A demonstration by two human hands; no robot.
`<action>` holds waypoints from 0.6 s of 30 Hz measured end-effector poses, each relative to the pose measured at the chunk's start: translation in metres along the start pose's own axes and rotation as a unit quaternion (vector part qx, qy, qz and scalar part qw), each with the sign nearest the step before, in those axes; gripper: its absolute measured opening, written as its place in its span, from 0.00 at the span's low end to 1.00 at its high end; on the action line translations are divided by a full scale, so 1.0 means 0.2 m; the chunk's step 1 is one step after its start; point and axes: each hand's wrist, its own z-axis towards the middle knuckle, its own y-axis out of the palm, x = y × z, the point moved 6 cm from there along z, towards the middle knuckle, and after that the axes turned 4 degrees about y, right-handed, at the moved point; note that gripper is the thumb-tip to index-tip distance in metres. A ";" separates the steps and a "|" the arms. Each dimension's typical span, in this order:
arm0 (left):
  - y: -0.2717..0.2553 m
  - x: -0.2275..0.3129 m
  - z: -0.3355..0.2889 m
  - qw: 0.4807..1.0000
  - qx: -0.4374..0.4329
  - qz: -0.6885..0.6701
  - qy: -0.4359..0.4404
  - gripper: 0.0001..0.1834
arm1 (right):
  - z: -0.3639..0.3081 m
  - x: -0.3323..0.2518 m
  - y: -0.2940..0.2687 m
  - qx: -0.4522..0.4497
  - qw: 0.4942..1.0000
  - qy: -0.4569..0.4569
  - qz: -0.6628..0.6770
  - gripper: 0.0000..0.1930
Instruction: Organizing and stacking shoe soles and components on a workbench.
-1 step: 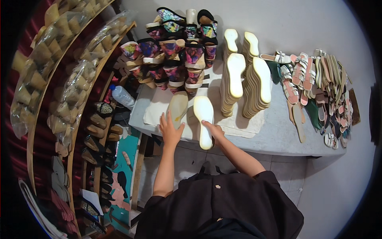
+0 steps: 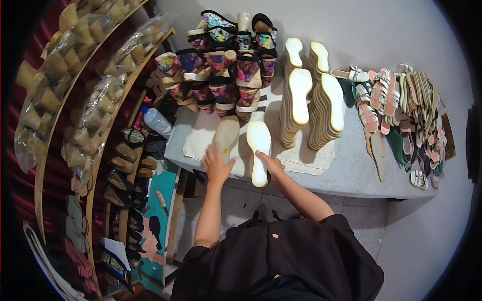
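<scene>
My right hand (image 2: pixel 270 166) grips a white shoe sole (image 2: pixel 259 138) by its narrow middle, thumb on top, with its heel end toward me over the table's front edge. To its left, a beige, translucent-looking sole (image 2: pixel 228 131) lies flat on the cloth. My left hand (image 2: pixel 218 168) reaches over that sole's near end with its fingers spread. Its fingertips are at the sole's edge, and I cannot tell whether they press on it. Tall stacks of pale soles (image 2: pixel 298 108) stand to the right of my right hand.
Several floral-patterned wedge shoes (image 2: pixel 221 93) are piled at the back left of the table (image 2: pixel 371 181). Strappy sandals (image 2: pixel 384 95) and loose soles crowd its right end. Curved racks (image 2: pixel 108 145) with bagged wooden heels and shoes rise on the left, near a water bottle (image 2: pixel 157 122).
The view has shifted slightly, so the table and shoes appear a little farther right. My left hand's fingers look slightly closer together; my right hand keeps its hold on the white sole.
</scene>
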 end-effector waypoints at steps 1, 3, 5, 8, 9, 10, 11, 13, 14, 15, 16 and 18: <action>0.06 -0.04 0.01 0.995 -0.100 -0.025 -0.018 0.46 | -0.01 -0.03 0.02 -0.004 1.000 -0.005 -0.002 0.40; 0.08 -0.08 0.00 0.991 -0.106 -0.062 -0.043 0.46 | -0.03 -0.09 0.07 -0.026 0.999 -0.022 -0.034 0.44; 0.09 -0.06 -0.01 0.993 -0.099 -0.053 -0.046 0.46 | -0.03 -0.11 0.11 -0.045 0.997 -0.024 -0.058 0.47; 0.09 -0.04 0.01 0.992 -0.105 -0.035 -0.062 0.47 | -0.09 -0.19 0.16 -0.012 0.995 -0.032 -0.091 0.48; 0.09 -0.04 0.03 0.990 -0.119 -0.027 -0.072 0.48 | -0.11 -0.22 0.16 -0.005 0.992 -0.039 -0.122 0.49; 0.09 -0.04 0.03 0.990 -0.123 -0.017 -0.068 0.48 | -0.14 -0.25 0.15 0.006 0.987 -0.043 -0.151 0.50; 0.09 -0.03 0.03 0.990 -0.121 -0.016 -0.068 0.48 | -0.14 -0.24 0.17 0.005 0.988 -0.045 -0.151 0.50; 0.09 -0.04 0.02 0.990 -0.124 0.002 -0.068 0.47 | -0.15 -0.23 0.20 0.044 0.983 -0.048 -0.169 0.48; 0.09 -0.03 0.03 0.990 -0.123 0.004 -0.067 0.47 | -0.15 -0.23 0.21 0.043 0.984 -0.049 -0.167 0.48; 0.10 -0.03 0.03 0.990 -0.126 0.009 -0.063 0.47 | -0.15 -0.23 0.21 0.050 0.982 -0.054 -0.174 0.47; 0.10 -0.03 0.04 0.990 -0.129 0.014 -0.059 0.47 | -0.16 -0.22 0.22 0.056 0.980 -0.060 -0.179 0.47; 0.10 -0.03 0.04 0.990 -0.132 0.025 -0.051 0.47 | -0.14 -0.21 0.22 0.110 0.974 -0.098 -0.170 0.45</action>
